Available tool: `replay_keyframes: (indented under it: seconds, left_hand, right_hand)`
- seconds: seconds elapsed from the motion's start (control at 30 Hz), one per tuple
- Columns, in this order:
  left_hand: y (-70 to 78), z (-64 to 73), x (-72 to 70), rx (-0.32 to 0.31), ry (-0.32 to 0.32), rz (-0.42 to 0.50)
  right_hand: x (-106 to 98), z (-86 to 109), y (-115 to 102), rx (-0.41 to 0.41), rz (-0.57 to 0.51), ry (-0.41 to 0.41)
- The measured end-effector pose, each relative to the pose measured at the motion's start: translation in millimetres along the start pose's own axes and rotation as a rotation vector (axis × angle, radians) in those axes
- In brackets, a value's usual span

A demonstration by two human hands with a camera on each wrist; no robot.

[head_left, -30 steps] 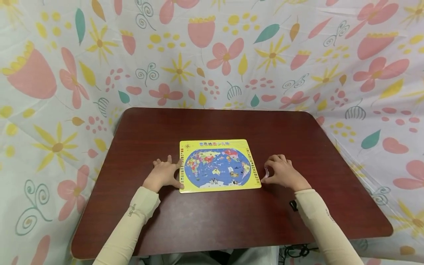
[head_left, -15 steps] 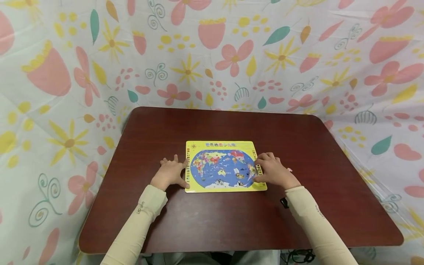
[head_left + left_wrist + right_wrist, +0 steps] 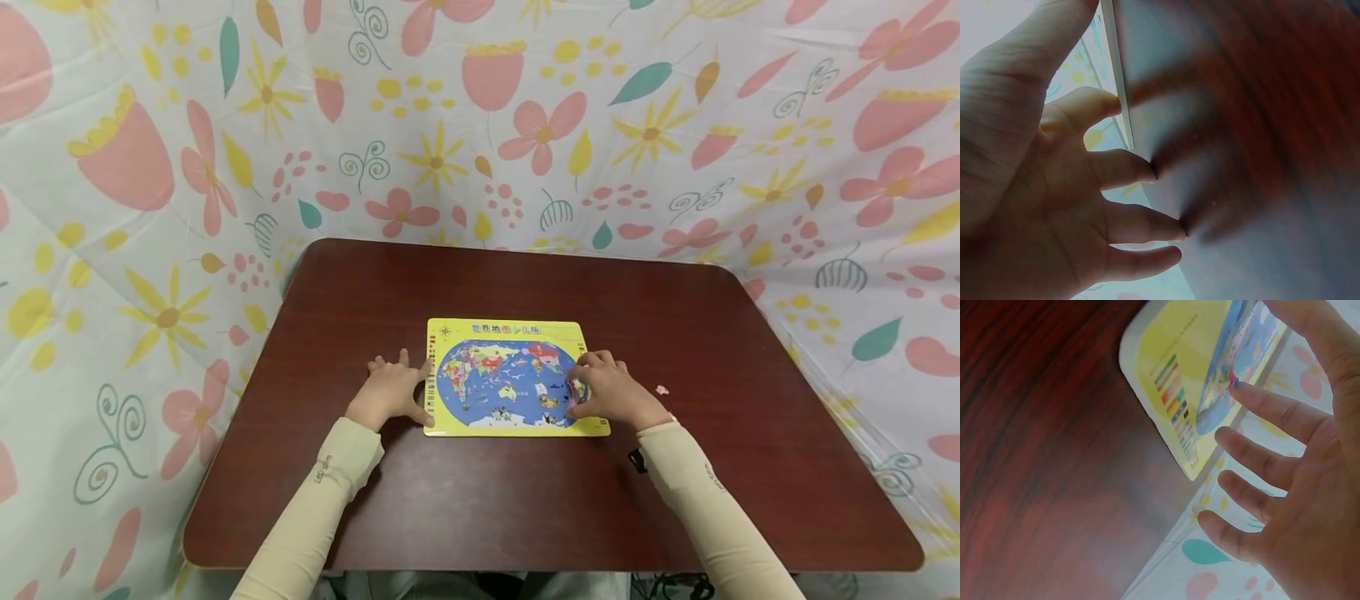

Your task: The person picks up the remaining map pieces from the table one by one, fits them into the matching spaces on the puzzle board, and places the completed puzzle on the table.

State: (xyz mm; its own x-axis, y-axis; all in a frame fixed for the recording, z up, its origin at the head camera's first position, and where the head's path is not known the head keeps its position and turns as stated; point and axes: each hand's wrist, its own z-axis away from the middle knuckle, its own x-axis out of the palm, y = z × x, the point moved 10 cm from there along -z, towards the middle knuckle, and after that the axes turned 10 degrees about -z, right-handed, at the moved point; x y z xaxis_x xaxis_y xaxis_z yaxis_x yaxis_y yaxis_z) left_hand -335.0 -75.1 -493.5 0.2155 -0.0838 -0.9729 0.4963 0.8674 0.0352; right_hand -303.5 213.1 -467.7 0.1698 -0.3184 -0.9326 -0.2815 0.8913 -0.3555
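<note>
A yellow-bordered world map puzzle board (image 3: pixel 510 429) with a blue oval lies flat on the table. My left hand (image 3: pixel 387 392) rests at its left edge, fingers spread, with the thumb at the near corner and the index finger touching the side. In the left wrist view that fingertip meets the thin board edge (image 3: pixel 1116 69). Over the right end of the oval, my right hand (image 3: pixel 617 392) pinches a small printed puzzle piece (image 3: pixel 579 390) between thumb and index finger. The right wrist view shows this piece (image 3: pixel 1232 370) tilted up from the board; its other fingers are held apart.
A small pinkish piece (image 3: pixel 662 389) lies on the brown table (image 3: pixel 480 500), right of the right hand. Flower-printed cloth (image 3: pixel 435 167) hangs behind and at both sides. Dark cables (image 3: pixel 678 585) show below the table's front edge.
My right hand has moved left with the piece, from beside the board onto the right end of the map. The pinkish piece on the table has come into sight. My left hand stays at the board's edge.
</note>
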Motion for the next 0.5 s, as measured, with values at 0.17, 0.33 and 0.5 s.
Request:
replay_keyframes:
  seconds: [0.17,0.33,0.5]
  left_hand:
    - [-0.3,-0.4,-1.3,-0.003,0.003,-0.005]
    - [-0.9,-0.8,-1.1,-0.008,0.0,0.0]
    - [-2.5,-1.2,-0.6,-0.012,-0.007,0.006]
  right_hand:
    - [3.6,-1.8,1.2,0.0,0.005,-0.012]
    - [5.3,-3.0,2.3,0.006,0.001,-0.019]
    - [7.0,-4.0,4.6,-0.001,0.011,-0.027]
